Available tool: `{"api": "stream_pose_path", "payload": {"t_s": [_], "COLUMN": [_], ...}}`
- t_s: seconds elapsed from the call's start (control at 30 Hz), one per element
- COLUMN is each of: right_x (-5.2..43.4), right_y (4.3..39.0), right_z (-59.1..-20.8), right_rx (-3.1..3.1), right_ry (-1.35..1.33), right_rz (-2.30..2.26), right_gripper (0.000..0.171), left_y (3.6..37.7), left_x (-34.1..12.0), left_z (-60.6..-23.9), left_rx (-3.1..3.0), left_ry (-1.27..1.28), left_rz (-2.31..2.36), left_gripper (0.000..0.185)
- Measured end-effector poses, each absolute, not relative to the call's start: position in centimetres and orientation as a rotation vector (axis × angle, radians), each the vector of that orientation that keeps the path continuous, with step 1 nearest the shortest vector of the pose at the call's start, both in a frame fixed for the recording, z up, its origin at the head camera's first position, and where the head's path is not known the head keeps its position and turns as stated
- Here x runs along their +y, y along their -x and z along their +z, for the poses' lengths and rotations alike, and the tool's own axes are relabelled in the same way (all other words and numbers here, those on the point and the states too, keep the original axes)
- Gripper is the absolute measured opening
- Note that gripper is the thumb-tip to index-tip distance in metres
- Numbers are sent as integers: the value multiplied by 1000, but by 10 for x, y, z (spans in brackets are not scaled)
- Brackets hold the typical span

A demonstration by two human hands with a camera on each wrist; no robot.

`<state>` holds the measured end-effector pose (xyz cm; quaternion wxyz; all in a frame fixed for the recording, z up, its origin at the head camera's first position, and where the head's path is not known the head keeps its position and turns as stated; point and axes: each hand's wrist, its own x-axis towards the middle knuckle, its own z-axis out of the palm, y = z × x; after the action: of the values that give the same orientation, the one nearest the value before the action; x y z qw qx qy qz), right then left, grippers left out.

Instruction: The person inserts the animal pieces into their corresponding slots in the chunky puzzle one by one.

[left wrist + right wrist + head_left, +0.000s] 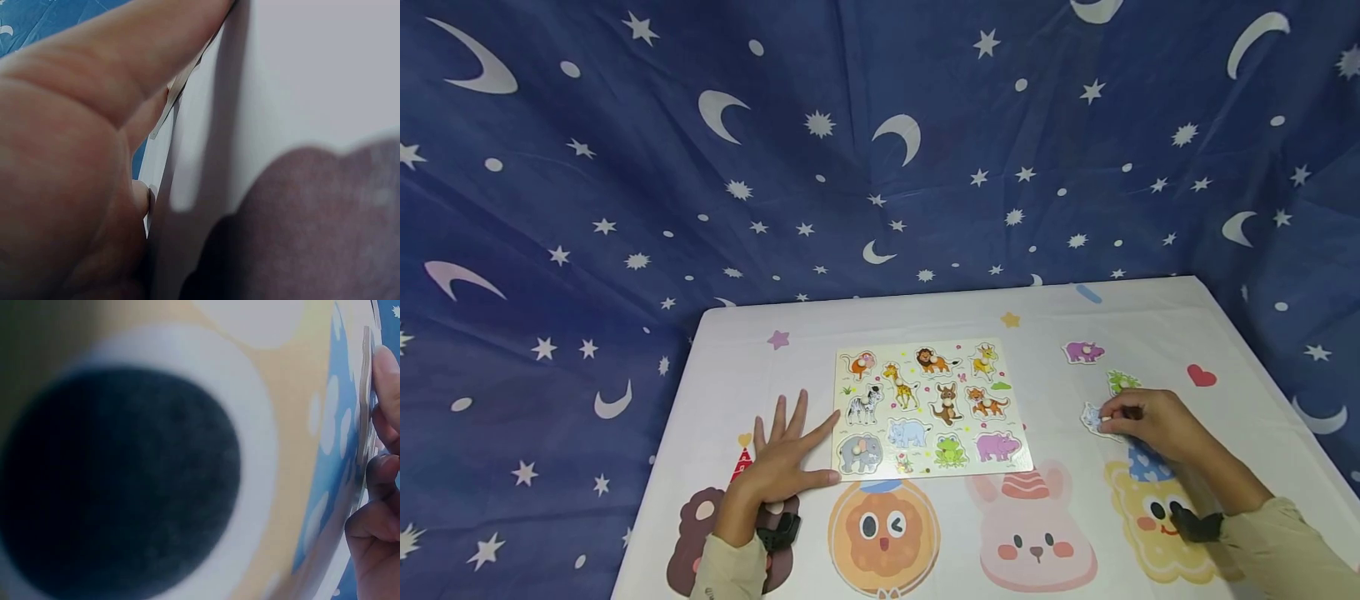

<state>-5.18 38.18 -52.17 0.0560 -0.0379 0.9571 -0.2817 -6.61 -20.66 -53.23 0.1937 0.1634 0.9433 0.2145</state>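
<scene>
Left hand [784,467] flat on the table [1060,317], fingers spread and straight, holding nothing, thumb tip touching the left edge of the puzzle board [928,408]. Right hand [1150,421] rests on the table right of the board, fingers curled onto a pale blue animal piece [1092,417] lying on the cloth; right wrist view shows fingertips [387,369] on the piece's thin edge. Just beyond it a green piece [1122,382], farther back a purple piece [1082,352]. Star curtain [880,150] behind.
</scene>
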Motion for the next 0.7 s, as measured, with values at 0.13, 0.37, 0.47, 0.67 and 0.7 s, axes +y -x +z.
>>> {"api": "stream_pose_path", "payload": {"t_s": [0.13, 0.37, 0.47, 0.67, 0.7], "right_x": [380, 365, 353, 321, 314], "right_y": [53, 59, 64, 76, 79], "right_z": [-523, -515, -513, -507, -505], "right_rx": [2905, 2917, 2945, 2896, 2882], "right_ry": [113, 251, 354, 603, 644], "right_rz": [-840, -901, -920, -1058, -1078], "right_gripper": [19, 16, 15, 16, 16], "left_y": [66, 65, 65, 65, 65], "left_x": [-208, -208, -207, -206, -207], "left_z": [-534, -536, -535, -534, -534], "left_rx": [2645, 2649, 2647, 2660, 2661], "left_ry": [-457, -461, -471, -477, -474], "left_rz": [599, 598, 603, 618, 614], "left_gripper": [96, 96, 95, 95, 95]}}
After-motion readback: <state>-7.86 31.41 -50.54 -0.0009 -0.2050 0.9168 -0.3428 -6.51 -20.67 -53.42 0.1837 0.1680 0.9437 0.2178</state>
